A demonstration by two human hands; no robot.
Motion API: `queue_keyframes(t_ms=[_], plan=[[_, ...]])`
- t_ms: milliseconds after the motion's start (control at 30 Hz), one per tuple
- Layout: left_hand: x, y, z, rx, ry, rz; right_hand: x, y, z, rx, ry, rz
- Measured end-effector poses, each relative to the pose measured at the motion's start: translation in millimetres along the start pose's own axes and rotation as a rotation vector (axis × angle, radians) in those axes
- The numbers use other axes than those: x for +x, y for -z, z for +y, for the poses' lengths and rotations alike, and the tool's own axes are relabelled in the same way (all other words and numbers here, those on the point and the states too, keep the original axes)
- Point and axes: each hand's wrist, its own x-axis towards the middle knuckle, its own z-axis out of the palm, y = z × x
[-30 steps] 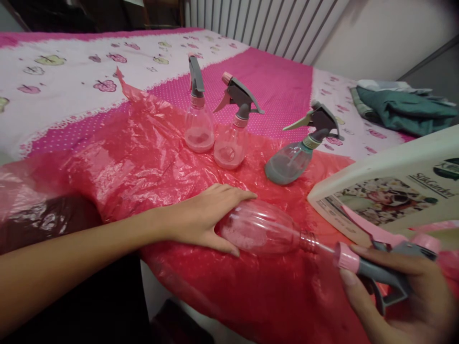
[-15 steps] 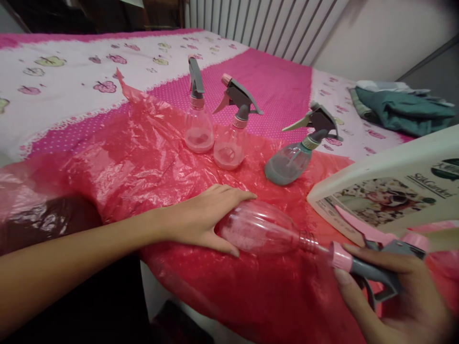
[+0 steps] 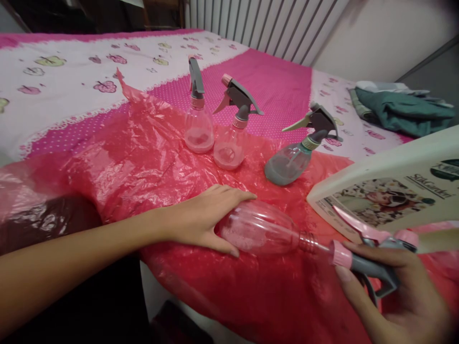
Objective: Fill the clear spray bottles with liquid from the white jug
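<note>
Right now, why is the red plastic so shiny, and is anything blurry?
Head view: white glare patches sit on the crinkled red plastic sheet; the right hand in the bottom corner looks soft and blurred; the lower left is dark.

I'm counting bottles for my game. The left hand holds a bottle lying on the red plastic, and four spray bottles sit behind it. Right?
Not quite: three spray bottles sit behind it, not four, as the head view shows: the left pink bottle, the middle pink bottle and the grey-green bottle. The left hand does hold the lying bottle on the red plastic.
</note>
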Motion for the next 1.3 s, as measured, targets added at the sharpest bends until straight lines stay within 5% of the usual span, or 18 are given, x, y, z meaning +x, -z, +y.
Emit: queue_keyframes(t_ms=[167, 833, 1300], plan=[[1, -0.2, 0, -0.001, -0.004, -0.005, -2, 2, -5, 0.04, -0.116, 0.0], [0, -0.4, 0, 0.008, -0.003, 0.003, -4, 2, 3, 0.045, -0.111, -0.021], [0, -1.1, -1, 0.009, -0.019, 0.01, -6, -4, -23, 0.087, -0.232, 0.012]])
